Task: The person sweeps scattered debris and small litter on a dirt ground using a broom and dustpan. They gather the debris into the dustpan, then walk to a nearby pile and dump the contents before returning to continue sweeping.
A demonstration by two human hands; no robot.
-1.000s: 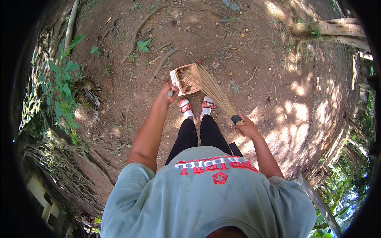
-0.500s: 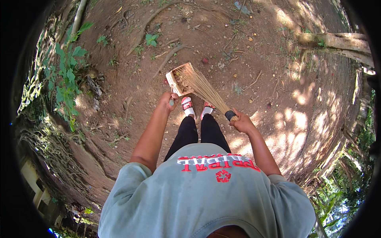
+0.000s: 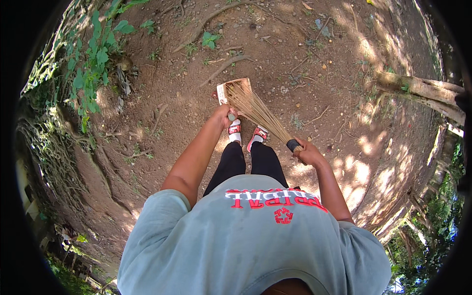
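My left hand (image 3: 226, 113) is closed round the handle of a dustpan (image 3: 222, 94), a light box-shaped pan with a pale side wall. In my right hand (image 3: 309, 152) is the dark-wrapped grip of a stick broom (image 3: 265, 117), made of long thin tan bristles. The broom slants up and left from that hand, and its bristle ends lie over the dustpan's opening, hiding most of the inside. What the pan holds cannot be made out. Both tools are just ahead of my feet, in red and white slides (image 3: 235, 129).
Brown soil (image 3: 172, 123) with pebbles and thin roots surrounds me. A leafy green plant (image 3: 96, 59) grows at the left, near tangled roots (image 3: 54, 147). At the right lies a thick root or trunk (image 3: 418, 88). A small green seedling (image 3: 210, 40) stands ahead.
The dustpan and my left hand have shifted right, closer to the broom. My right hand has moved slightly right and down. Both hands keep their hold, and the ground view has shifted.
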